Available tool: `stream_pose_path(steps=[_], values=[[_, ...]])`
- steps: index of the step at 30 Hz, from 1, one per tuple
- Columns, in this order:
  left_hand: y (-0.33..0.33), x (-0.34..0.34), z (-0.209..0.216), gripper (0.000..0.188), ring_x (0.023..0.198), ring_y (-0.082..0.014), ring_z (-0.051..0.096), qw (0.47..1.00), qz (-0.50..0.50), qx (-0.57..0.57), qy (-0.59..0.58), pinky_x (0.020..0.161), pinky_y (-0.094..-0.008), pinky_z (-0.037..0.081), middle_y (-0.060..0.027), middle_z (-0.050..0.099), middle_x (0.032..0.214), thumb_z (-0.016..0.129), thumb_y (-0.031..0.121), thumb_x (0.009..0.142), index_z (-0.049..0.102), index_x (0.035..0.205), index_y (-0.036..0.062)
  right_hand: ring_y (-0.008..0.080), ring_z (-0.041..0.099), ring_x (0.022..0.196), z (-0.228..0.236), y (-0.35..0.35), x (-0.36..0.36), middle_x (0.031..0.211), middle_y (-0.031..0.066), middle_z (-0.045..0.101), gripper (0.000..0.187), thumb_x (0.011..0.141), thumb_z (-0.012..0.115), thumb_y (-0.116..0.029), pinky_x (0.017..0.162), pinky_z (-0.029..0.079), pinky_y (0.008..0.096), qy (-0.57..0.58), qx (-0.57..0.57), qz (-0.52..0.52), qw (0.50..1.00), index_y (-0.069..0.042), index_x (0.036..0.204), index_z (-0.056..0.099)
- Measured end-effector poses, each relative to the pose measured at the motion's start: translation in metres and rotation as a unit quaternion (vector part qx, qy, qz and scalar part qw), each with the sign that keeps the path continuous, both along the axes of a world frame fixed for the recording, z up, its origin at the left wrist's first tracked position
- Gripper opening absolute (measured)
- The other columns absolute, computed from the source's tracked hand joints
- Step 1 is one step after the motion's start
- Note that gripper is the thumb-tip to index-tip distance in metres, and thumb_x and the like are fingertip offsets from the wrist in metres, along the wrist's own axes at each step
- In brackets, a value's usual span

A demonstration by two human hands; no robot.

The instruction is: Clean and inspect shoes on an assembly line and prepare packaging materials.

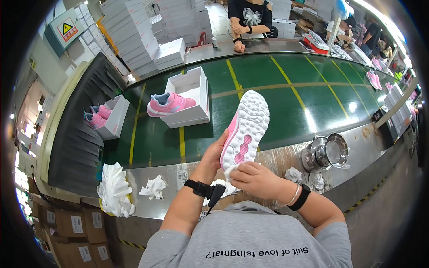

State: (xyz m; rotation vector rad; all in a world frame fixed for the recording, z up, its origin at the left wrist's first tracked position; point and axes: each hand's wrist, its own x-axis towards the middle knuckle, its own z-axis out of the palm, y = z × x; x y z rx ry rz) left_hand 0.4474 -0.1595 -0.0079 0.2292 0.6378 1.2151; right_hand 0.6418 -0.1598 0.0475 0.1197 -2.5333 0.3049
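Observation:
A pink sneaker (248,117) is tilted up over the near edge of the conveyor, its white knobbly sole turned to view. My left hand (214,156) is closed around the sneaker's left side near the heel. At the heel end, my right hand (255,179) pinches a small white cloth or tissue (229,173) against the sole; most of it is hidden by the fingers. Beyond them, an open white shoebox (203,99) stands on the belt with another pink sneaker (169,104) resting across its near side.
Beneath lies a green conveyor belt (263,85) with yellow lines. At left, another box (117,117) with pink sneakers is by a dark strip curtain (85,129). White paper (115,190) and metal bowls (315,154) line the near ledge. Across sits a person (251,20).

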Motion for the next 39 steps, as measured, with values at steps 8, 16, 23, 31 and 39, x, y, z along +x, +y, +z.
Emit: stream_pose_path(steps=[8, 16, 23, 31, 39], values=[[-0.007, -0.01, -0.007, 0.044, 0.111, -0.027, 0.054, 0.992, 0.054, 0.01, -0.112, 0.096, -0.0389, 0.044, -0.0155, 0.052, 0.127, 0.047, 0.027, 0.095, 0.044, 0.13, 0.0001, 0.0241, 0.05, 0.098, -0.009, 0.021, 0.055, 0.104, 0.0059, 0.054, 0.03, 0.07, 0.059, -0.008, 0.085, 0.044, 0.0351, -0.055, -0.032, -0.173, 0.983, -0.008, 0.1, 0.06], [-0.02, 0.005, 0.012, 0.049, 0.109, -0.0249, 0.056, 0.998, -0.005, 0.003, -0.062, 0.094, -0.0395, 0.047, -0.0142, 0.054, 0.125, 0.046, 0.037, 0.095, 0.045, 0.129, 0.0017, 0.0244, 0.051, 0.096, -0.015, 0.02, 0.009, 0.1, 0.0046, 0.056, 0.033, 0.069, 0.059, -0.003, 0.085, 0.044, 0.0363, 0.078, 0.09, -0.092, 0.989, -0.009, 0.101, 0.062], [-0.054, 0.003, 0.016, 0.049, 0.108, -0.0222, 0.057, 0.998, 0.02, -0.033, 0.046, 0.091, -0.0344, 0.048, -0.0125, 0.056, 0.122, 0.047, 0.037, 0.094, 0.046, 0.129, 0.0029, 0.0281, 0.05, 0.093, -0.008, 0.085, 0.052, 0.098, 0.0091, 0.057, 0.034, 0.072, 0.052, 0.011, 0.08, 0.044, 0.0332, 0.197, -0.135, -0.4, 0.885, -0.006, 0.098, 0.065], [-0.047, 0.004, 0.014, 0.04, 0.101, -0.0235, 0.061, 0.998, -0.017, -0.055, 0.028, 0.086, -0.0355, 0.052, -0.014, 0.059, 0.117, 0.048, 0.032, 0.094, 0.051, 0.122, 0.0035, 0.0265, 0.051, 0.097, 0.015, 0.079, 0.034, 0.104, 0.0113, 0.057, 0.035, 0.078, 0.05, 0.011, 0.083, 0.043, 0.033, 0.273, -0.239, -0.377, 0.852, -0.006, 0.105, 0.065], [-0.044, -0.011, -0.014, 0.039, 0.09, -0.019, 0.063, 0.997, -0.022, -0.019, 0.078, 0.078, -0.0303, 0.053, -0.0106, 0.064, 0.103, 0.044, 0.033, 0.096, 0.056, 0.113, -0.0001, 0.0247, 0.054, 0.087, -0.005, 0.012, -0.023, 0.099, 0.0078, 0.057, 0.031, 0.071, 0.059, -0.006, 0.079, 0.047, 0.0348, 0.117, 0.0, -0.119, 0.986, -0.006, 0.102, 0.059]])
